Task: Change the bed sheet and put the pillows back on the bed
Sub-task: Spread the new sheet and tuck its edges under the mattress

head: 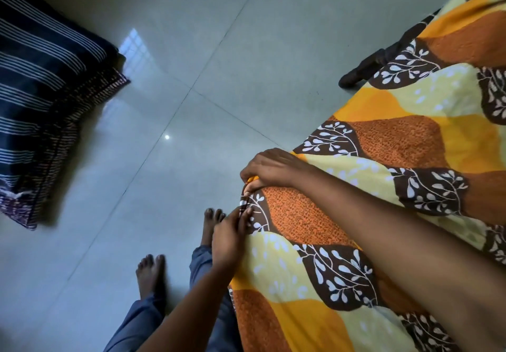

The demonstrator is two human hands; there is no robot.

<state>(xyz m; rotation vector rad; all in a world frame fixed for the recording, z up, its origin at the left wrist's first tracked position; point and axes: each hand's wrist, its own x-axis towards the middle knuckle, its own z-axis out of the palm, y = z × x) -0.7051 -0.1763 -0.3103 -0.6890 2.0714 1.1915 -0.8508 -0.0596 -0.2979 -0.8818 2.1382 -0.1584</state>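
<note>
Right at the edge of the bed, the person stands barefoot on the pale tiled floor (191, 50), bent over the bed sheet (383, 138), a bright cloth of orange, yellow and cream patches with brown panels of white leaf sprigs. It is spread over the bed on the right and hangs down over the near side. The right hand (269, 168) is clenched on the sheet's hanging edge, fingers curled round a small bunched fold of yellow cloth. Just below it the left hand (231, 238) reaches in from beneath, its fingertips (246, 213) laid against a brown leaf panel at the same edge. The thumb is hidden, so I cannot tell whether this hand pinches the cloth or only touches it.

Both forearms are bare. Blue trouser legs (200, 264) and two bare feet (151, 272) show below the hands, close to the bed's side. A dark bed leg (361, 70) pokes out from under the sheet farther along. Well apart, on the floor at the left, lie the pillows (46, 58) — a navy one with white stripes stacked on a finer-striped purplish one — off the bed
</note>
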